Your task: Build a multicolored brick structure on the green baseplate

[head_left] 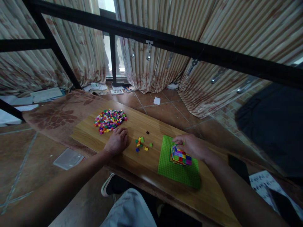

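My right hand [190,146] is over a block of multicoloured toy bricks [181,156], its fingertips pinched close together at the block's far left edge. Whatever lies between those fingertips is too small to make out. The block stands on a green studded baseplate [165,162]. On the wooden table, my left hand [117,140] rests with its fingers curled under, so what they may hold is hidden. It lies just in front of a large pile of mixed bricks [110,120]. Several loose bricks [139,142] are scattered between the left hand and the baseplate.
A small dark brick [147,132] lies alone on the tabletop [142,170]. A black metal bar [161,39] crosses beyond the table, with striped curtains [151,69] behind. On the floor are a clear plastic lid or box [68,158] and papers. A printed sheet [264,183] lies at right.
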`<action>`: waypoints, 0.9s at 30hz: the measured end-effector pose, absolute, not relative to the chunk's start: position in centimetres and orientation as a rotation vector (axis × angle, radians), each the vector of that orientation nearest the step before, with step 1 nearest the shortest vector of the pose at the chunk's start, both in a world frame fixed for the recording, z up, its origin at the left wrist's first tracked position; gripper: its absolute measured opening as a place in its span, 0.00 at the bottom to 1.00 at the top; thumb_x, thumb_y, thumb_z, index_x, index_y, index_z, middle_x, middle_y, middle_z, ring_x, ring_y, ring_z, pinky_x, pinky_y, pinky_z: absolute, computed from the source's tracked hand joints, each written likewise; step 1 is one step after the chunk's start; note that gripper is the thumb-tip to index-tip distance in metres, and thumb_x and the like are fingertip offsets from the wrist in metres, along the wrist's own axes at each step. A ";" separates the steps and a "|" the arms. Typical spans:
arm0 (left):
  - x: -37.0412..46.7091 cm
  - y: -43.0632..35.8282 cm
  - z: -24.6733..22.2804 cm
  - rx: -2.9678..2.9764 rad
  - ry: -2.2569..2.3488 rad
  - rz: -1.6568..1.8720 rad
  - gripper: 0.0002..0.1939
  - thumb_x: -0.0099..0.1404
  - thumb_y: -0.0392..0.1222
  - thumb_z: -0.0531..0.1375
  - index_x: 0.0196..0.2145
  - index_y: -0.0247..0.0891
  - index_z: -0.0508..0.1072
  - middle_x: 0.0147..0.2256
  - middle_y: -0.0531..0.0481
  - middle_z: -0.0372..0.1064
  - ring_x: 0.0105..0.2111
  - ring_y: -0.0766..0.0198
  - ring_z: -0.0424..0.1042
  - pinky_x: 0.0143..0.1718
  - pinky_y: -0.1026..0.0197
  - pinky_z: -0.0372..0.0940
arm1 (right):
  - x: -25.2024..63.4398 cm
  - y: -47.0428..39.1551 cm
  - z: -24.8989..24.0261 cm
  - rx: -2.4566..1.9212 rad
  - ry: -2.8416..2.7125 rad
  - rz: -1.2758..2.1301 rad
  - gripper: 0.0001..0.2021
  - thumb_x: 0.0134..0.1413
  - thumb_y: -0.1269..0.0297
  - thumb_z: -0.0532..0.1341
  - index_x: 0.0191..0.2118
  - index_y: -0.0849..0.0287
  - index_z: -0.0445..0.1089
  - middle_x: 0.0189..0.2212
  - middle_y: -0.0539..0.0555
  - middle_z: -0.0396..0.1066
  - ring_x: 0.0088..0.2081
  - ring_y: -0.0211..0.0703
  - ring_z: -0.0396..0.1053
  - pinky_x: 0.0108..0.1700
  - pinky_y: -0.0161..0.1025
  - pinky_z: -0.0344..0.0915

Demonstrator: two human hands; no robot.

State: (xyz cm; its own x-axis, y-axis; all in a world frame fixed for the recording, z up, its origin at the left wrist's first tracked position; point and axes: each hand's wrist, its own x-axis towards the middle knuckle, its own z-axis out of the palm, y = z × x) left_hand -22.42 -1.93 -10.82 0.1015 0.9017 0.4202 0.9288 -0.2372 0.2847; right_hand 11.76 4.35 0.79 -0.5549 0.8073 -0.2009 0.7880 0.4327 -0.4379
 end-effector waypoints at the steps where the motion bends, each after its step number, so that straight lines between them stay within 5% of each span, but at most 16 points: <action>1: -22.4 -2.0 -10.8 -2.292 -1.909 -0.805 0.13 0.68 0.38 0.49 0.43 0.32 0.71 0.44 0.38 0.68 0.45 0.52 0.65 0.49 0.50 0.64 | 11.8 4.4 0.7 -1.474 -2.621 0.784 0.14 0.48 0.76 0.61 0.41 0.58 0.77 0.33 0.54 0.78 0.34 0.41 0.75 0.37 0.34 0.68; 11: -22.4 -2.0 -10.9 -2.294 -1.913 -0.817 0.13 0.67 0.38 0.49 0.43 0.34 0.71 0.45 0.39 0.68 0.45 0.52 0.66 0.50 0.48 0.63 | 12.3 4.2 -0.3 -1.492 -2.517 0.807 0.14 0.48 0.75 0.61 0.41 0.57 0.76 0.35 0.55 0.78 0.36 0.45 0.76 0.39 0.39 0.70; 17: -22.5 -1.9 -10.8 -2.287 -1.906 -0.859 0.12 0.66 0.37 0.50 0.42 0.36 0.70 0.44 0.40 0.68 0.46 0.52 0.66 0.50 0.47 0.63 | 14.1 3.0 -0.8 -1.453 -2.306 0.794 0.15 0.51 0.66 0.62 0.47 0.56 0.73 0.42 0.55 0.76 0.42 0.46 0.74 0.47 0.45 0.69; 22: -22.7 -1.8 -10.9 -2.285 -1.862 -0.861 0.11 0.66 0.38 0.49 0.41 0.36 0.70 0.43 0.40 0.68 0.46 0.52 0.66 0.50 0.49 0.63 | 17.2 0.3 -1.9 -1.420 -2.184 0.787 0.29 0.46 0.59 0.66 0.57 0.54 0.65 0.55 0.56 0.67 0.55 0.51 0.65 0.57 0.51 0.61; 27: -23.0 -1.6 -10.9 -2.296 -1.798 -0.838 0.11 0.67 0.39 0.49 0.41 0.36 0.69 0.41 0.39 0.68 0.45 0.51 0.67 0.48 0.48 0.64 | 17.6 -2.1 -4.1 -1.481 -2.152 0.850 0.45 0.38 0.66 0.69 0.64 0.53 0.53 0.60 0.59 0.60 0.59 0.52 0.61 0.60 0.52 0.56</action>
